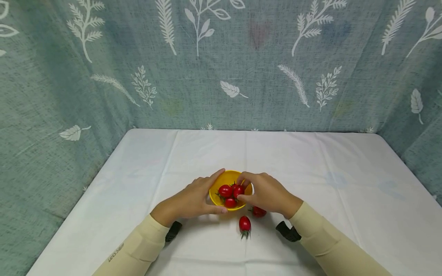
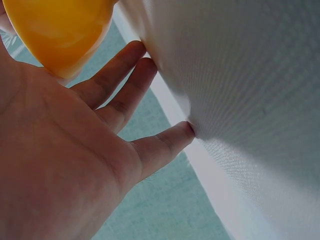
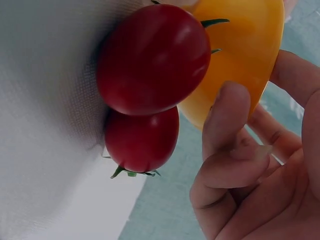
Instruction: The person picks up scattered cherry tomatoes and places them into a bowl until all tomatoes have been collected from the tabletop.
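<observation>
A small yellow bowl stands on the white cloth with several red cherry tomatoes inside. My left hand holds it from the left, index finger along the far rim and thumb near the front. In the left wrist view, other fingers of that hand reach down to the cloth. Over the bowl's right rim comes my right hand, its thumb and index finger pinching a cherry tomato inside the bowl. The right wrist view shows its other fingers folded outside the bowl.
Two cherry tomatoes lie on the cloth: one tomato in front of the bowl, another tomato partly under the right hand. The white tablecloth ends at a green-grey leaf-patterned curtain behind and at both sides.
</observation>
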Available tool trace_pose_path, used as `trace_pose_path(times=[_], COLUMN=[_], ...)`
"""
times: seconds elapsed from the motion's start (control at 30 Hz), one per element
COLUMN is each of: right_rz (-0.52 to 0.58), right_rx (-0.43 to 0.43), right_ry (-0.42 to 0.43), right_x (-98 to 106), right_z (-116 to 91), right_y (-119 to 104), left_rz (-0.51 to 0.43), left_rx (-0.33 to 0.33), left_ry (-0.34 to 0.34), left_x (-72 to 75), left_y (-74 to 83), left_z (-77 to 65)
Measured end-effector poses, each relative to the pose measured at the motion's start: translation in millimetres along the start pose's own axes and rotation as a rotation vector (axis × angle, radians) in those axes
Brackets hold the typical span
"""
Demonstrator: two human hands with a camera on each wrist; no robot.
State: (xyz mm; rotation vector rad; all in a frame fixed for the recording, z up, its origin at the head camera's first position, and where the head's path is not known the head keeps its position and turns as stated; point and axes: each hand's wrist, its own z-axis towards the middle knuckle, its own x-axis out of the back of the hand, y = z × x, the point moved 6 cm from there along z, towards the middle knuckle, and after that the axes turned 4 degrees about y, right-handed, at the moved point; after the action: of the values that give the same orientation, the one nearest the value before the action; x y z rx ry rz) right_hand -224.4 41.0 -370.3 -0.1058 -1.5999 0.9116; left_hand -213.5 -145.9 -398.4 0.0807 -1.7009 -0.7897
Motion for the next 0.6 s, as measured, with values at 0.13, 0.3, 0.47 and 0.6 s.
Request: trace_pose_path(times=[0.13,0.3,0.47,0.6], right_rz=[0.009,0.01,0.008,0.011], right_rx=[-0.009,0.0,0.01,0.018], right_ry=[-0.014,-0.024,-0.014,0.006], right_x=[-1.2,-1.7,-1.0,0.1], right_z=[1.0,1.6,0.8,-1.3], right_y=[0.7,0.2,-0.9,-0.6], left_rz=[0.002,0.007,0.007,0.009], left_rx=[-0.001,-0.003,-0.004,-0.011], left_ry=[0.003,0.004,0.004,0.004], left_x=[-1.0,-2.0,-1.8,-1.5], left_y=[-0.7,-2.1,-2.8,-2.3], left_z=[0.3,1.0,1.0,0.7])
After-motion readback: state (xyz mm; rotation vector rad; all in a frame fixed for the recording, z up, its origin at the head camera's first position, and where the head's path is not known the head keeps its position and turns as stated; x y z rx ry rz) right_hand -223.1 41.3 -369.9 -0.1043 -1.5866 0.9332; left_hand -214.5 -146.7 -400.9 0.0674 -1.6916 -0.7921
